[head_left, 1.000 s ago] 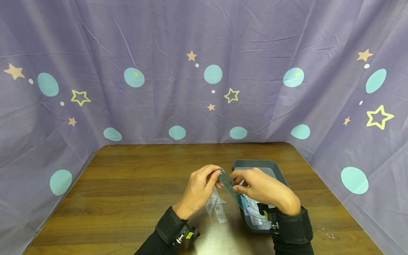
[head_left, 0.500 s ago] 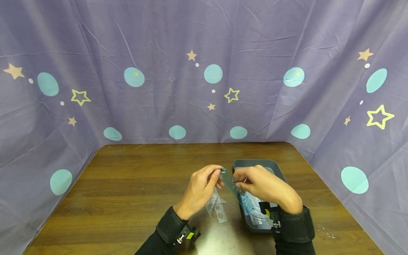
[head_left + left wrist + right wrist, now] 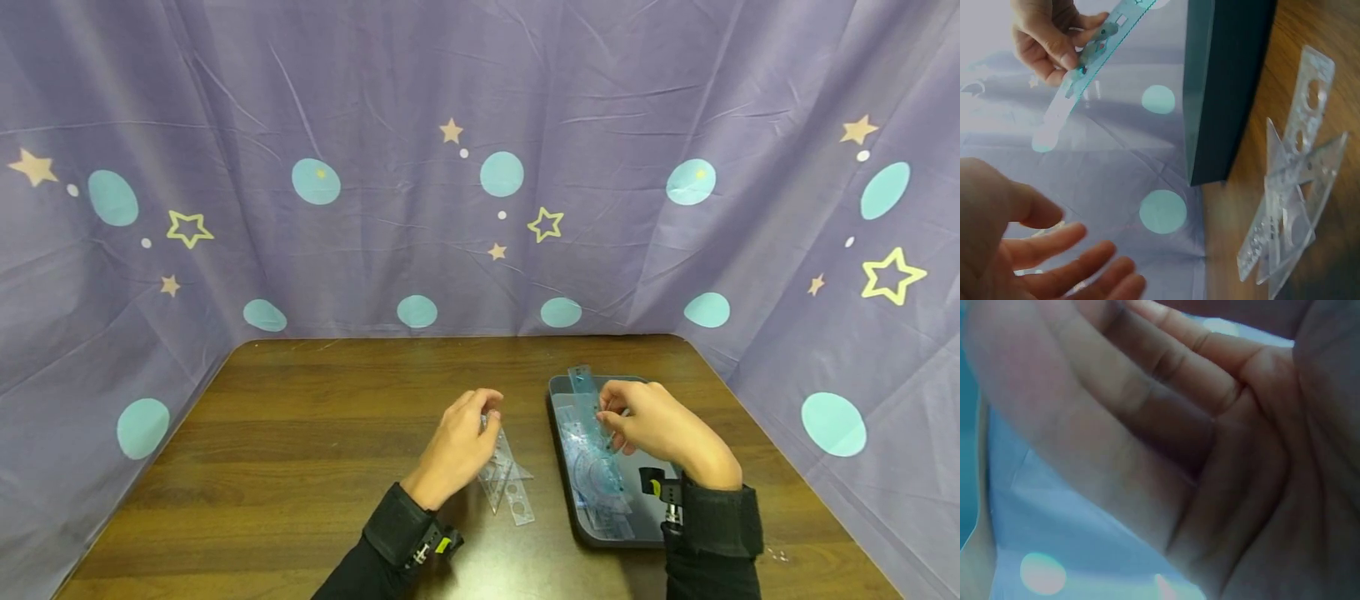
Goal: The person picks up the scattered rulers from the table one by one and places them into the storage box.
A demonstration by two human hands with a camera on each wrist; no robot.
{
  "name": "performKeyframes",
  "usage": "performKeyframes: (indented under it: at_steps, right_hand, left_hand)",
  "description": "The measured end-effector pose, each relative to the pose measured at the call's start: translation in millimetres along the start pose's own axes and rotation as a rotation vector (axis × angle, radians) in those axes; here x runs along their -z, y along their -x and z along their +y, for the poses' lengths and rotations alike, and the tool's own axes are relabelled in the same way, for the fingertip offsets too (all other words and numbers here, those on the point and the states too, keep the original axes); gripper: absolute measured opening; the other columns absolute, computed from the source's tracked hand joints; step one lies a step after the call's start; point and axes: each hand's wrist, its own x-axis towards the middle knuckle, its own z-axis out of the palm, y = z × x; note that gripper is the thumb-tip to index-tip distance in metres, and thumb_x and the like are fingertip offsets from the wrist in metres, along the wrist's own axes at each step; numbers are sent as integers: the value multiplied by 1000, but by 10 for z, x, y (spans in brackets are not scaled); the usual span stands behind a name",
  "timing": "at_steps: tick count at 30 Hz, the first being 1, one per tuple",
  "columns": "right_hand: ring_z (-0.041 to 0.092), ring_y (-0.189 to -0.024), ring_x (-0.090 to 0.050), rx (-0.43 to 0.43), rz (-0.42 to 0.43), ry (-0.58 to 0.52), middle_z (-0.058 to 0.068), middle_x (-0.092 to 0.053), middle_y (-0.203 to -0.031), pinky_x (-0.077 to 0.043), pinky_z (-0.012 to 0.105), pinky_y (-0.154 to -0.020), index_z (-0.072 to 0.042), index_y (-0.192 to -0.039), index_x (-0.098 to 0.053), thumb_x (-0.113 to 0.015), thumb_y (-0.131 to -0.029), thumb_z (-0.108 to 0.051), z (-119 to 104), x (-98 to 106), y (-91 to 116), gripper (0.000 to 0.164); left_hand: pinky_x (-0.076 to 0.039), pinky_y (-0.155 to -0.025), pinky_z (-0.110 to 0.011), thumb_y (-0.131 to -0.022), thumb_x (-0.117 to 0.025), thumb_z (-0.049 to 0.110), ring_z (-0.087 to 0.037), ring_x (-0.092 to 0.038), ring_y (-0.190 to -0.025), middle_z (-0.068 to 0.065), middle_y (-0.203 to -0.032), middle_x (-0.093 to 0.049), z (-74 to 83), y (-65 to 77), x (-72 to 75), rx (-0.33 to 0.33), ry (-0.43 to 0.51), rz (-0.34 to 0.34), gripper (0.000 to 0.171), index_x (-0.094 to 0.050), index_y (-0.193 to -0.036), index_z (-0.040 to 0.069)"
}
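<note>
My right hand (image 3: 656, 425) pinches a translucent teal ruler (image 3: 582, 390) by its edge, over the dark grey tray (image 3: 648, 504). The ruler slants, its far end reaching past the tray's back rim in the head view; the left wrist view also shows the ruler (image 3: 1107, 59) in those fingers. Inside the tray lie clear and bluish plastic pieces, one with a round protractor shape (image 3: 596, 477). My left hand (image 3: 456, 450) hovers with relaxed, parted fingers, holding nothing. Beside it, clear set squares (image 3: 495, 483) and a clear stencil ruler (image 3: 518, 504) overlap on the table. Palm and fingers (image 3: 1116, 412) fill most of the right wrist view.
The brown wooden table (image 3: 337, 433) extends to the left and behind. A purple curtain (image 3: 375, 208) with stars and dots surrounds it on three sides. Some tiny white bits (image 3: 777, 554) lie near the right front, partly behind the right sleeve.
The left hand has let go of the teal ruler and drawn slightly left, its fingers parting. The right hand has carried the ruler rightward over the tray, turning it steeper.
</note>
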Motion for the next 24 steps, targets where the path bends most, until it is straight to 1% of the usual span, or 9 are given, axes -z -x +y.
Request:
performKeyframes:
  at_steps: [3,6,10,12,14,16,19,22,24]
  right_hand:
    - [16,-65,-70,-42,-10,-8,3,-76,-86,-62,33,-58,-2,-103,-64,-63,-107,-5,76,-5,-19,5]
    - [18,-64,-71,-75,-27,-28,5,-73,-81,-63,37,-59,0,-107,-64,-61,-107,-4,127,-12,-44,5]
    - [23,-67,-74,-137,-58,-62,8,-72,-84,-64,40,-64,4,-121,-62,-61,-108,-6,151,-18,-68,16]
    - [25,-70,-75,-157,-70,-67,9,-72,-86,-64,40,-65,5,-127,-60,-62,-108,-7,154,-14,-70,23]
    - [24,-71,-74,-162,-76,-65,9,-72,-88,-64,39,-66,6,-130,-60,-63,-108,-8,157,-9,-69,26]
    - [23,-71,-74,-162,-76,-62,8,-72,-89,-64,38,-66,6,-130,-60,-63,-108,-9,159,-5,-64,27]
    - [21,-71,-73,-157,-73,-55,6,-72,-89,-63,38,-66,4,-129,-60,-64,-107,-10,159,2,-56,27]
    - [20,-71,-73,-154,-73,-54,5,-72,-89,-62,37,-66,4,-129,-61,-64,-107,-10,156,6,-50,26]
    - [20,-72,-73,-153,-73,-54,5,-73,-90,-62,36,-66,4,-129,-61,-64,-107,-10,152,8,-47,26]
  left_hand:
    - [-57,-102,-51,-105,-61,7,-33,-68,-121,-17,-127,-71,-59,16,-25,44,-46,-57,29,-68,-132,1]
    - [-56,-105,-53,-104,-62,6,-35,-66,-125,-18,-131,-70,-106,24,-43,64,-78,-91,30,-68,-133,1]
    - [-55,-105,-54,-103,-64,4,-36,-64,-127,-19,-134,-68,-154,32,-51,85,-102,-126,30,-68,-133,1]
    - [-54,-107,-55,-102,-66,4,-38,-63,-129,-18,-136,-68,-177,44,-46,95,-119,-157,33,-67,-135,1]
    - [-52,-111,-56,-101,-68,5,-39,-60,-133,-18,-140,-66,-201,55,-43,96,-145,-201,37,-66,-138,1]
    - [-50,-115,-55,-98,-73,5,-39,-58,-137,-18,-144,-65,-227,66,-41,84,-177,-254,44,-65,-141,1]
    - [-47,-120,-54,-97,-76,6,-38,-53,-144,-20,-153,-59,-266,77,-47,54,-232,-366,53,-61,-147,1]
    - [-43,-124,-54,-98,-76,6,-38,-46,-152,-19,-162,-52,-307,89,-61,29,-277,-488,57,-59,-152,5]
    - [-43,-124,-54,-98,-76,4,-37,-44,-154,-17,-163,-52,-334,96,-71,8,-298,-547,58,-59,-153,8]
